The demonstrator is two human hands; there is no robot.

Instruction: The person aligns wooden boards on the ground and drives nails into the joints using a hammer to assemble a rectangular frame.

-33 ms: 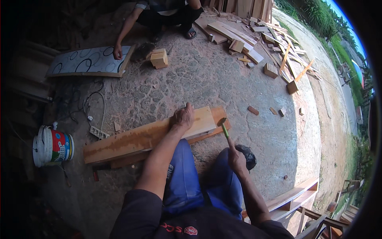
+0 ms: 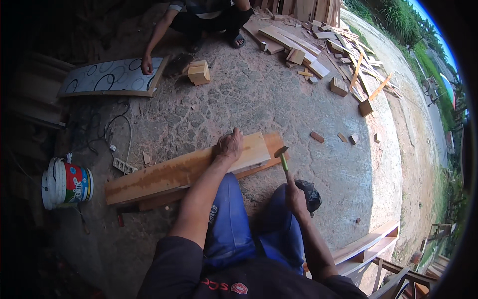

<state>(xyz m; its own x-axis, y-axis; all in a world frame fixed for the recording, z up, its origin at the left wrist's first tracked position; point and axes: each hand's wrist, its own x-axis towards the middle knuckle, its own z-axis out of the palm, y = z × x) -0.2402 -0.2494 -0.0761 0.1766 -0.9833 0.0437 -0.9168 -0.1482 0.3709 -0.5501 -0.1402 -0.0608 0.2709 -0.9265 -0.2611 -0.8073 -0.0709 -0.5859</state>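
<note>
Across my lap area lies a long wooden board assembly (image 2: 164, 169), pale at its right end and stained brown along its length. A second, redder plank (image 2: 275, 144) shows beneath it and sticks out at the right. My left hand (image 2: 230, 145) is closed over the board's far edge near the right end; its fingertips are partly hidden. In my right hand (image 2: 296, 197) is a hammer (image 2: 284, 158) with a green handle, gripped low. Its dark head is up by the right end of the planks; I cannot tell whether it touches them.
Opposite, a person (image 2: 211, 20) squats with a hand on a circle-patterned panel (image 2: 109, 75). A wood block (image 2: 199, 73) stands nearby. Left are a paint bucket (image 2: 54, 182) and power strip (image 2: 124, 166). Scrap wood (image 2: 348, 55) lies far right, a black plastic bag (image 2: 309, 195) beside my knee.
The hammer head has shifted slightly to the right and tilted a little. My left hand and the boards look nearly the same.
</note>
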